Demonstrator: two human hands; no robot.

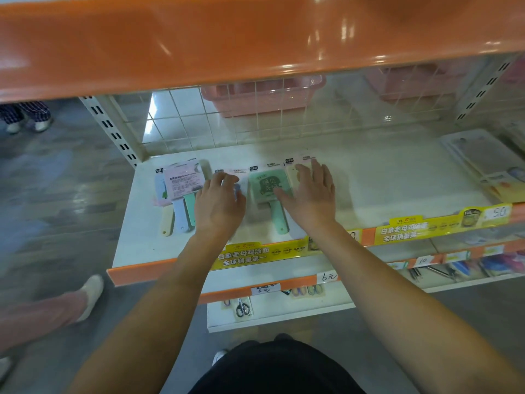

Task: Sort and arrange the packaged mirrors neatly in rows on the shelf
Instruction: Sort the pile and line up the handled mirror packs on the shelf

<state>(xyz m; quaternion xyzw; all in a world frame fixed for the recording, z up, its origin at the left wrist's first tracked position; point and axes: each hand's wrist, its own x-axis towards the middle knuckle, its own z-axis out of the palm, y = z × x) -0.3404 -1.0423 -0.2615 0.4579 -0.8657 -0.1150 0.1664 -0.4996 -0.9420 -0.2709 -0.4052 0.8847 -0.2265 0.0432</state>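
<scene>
Both hands down on a white shelf (pixel 369 177). Left hand (pixel 220 201) resting on a packaged mirror mostly hidden beneath it, fingers loosely bent over the package top; whether pinching it, cannot tell. Right hand (pixel 308 191) flat, fingers spread, pressing a cream mirror (pixel 292 173) and touching the edge of the green mirror (pixel 267 191) lying between the hands. Further left, a loose overlapping pile of mirrors (pixel 179 191), handles pointing toward the shelf's front edge. Pink baskets (pixel 255 98) behind the wire grid.

green mirror (pixel 270 189) | pink card (pixel 184 179) | orange shelf edge (pixel 142 273) | yellow label strip (pixel 250 255)
</scene>
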